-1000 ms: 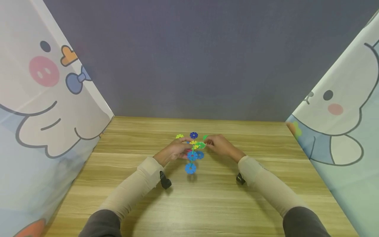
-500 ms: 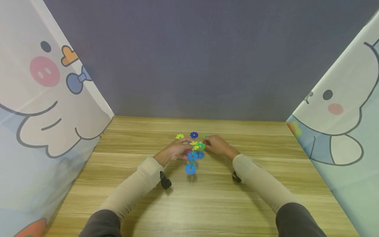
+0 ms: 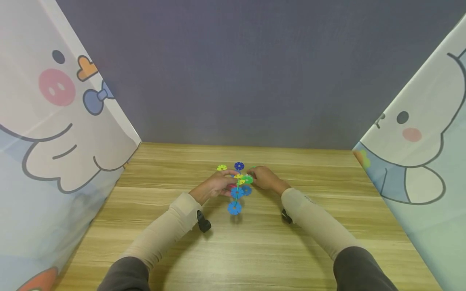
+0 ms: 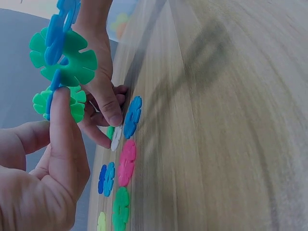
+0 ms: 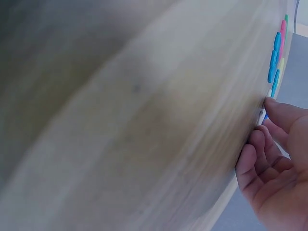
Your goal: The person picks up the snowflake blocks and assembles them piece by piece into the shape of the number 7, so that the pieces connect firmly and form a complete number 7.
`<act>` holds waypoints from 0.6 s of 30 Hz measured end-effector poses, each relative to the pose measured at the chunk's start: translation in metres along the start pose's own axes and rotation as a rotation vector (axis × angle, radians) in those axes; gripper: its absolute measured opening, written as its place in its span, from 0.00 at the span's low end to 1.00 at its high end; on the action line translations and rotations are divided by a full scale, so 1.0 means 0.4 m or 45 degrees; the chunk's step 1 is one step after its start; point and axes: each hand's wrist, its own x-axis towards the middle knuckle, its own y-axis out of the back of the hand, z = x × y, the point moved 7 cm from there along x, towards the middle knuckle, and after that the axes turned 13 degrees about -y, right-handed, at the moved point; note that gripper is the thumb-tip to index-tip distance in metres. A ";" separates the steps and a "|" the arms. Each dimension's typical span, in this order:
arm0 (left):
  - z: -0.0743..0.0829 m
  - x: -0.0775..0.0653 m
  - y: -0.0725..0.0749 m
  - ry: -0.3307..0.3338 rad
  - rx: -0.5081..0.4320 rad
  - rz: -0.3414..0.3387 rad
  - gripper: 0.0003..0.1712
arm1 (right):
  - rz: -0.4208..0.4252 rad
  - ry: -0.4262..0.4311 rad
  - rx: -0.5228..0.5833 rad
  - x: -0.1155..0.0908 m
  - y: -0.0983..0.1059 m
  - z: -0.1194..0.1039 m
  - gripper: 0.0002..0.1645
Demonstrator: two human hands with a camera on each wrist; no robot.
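Observation:
My left hand (image 3: 214, 186) pinches a chain of interlocking snowflake discs, held above the table. Its blue disc (image 3: 234, 208) hangs at the near end, and a green disc (image 4: 72, 57) shows beside the fingertips in the left wrist view. Down at the tabletop, my right hand (image 3: 265, 178) has thumb and index finger on a white snowflake disc (image 4: 116, 138), its other fingers curled. A loose blue disc (image 4: 132, 117) lies right beside that hand, and a pink disc (image 4: 127, 162) farther left. In the right wrist view the white disc is mostly hidden by the fingers.
More loose discs lie around the hands: a yellow one (image 3: 222, 167), a dark blue one (image 3: 239, 165) and a green one (image 4: 121, 208). The wooden table (image 3: 233, 250) meets a grey panel (image 3: 247, 81) behind, with cartoon-printed sheets on both sides.
My right hand has shifted slightly left and closed in on the discs at the back. The left hand and its disc chain stay nearly still.

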 end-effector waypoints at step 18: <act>-0.004 0.002 0.004 0.003 -0.007 0.004 0.25 | 0.062 -0.066 0.079 -0.008 0.014 0.014 0.11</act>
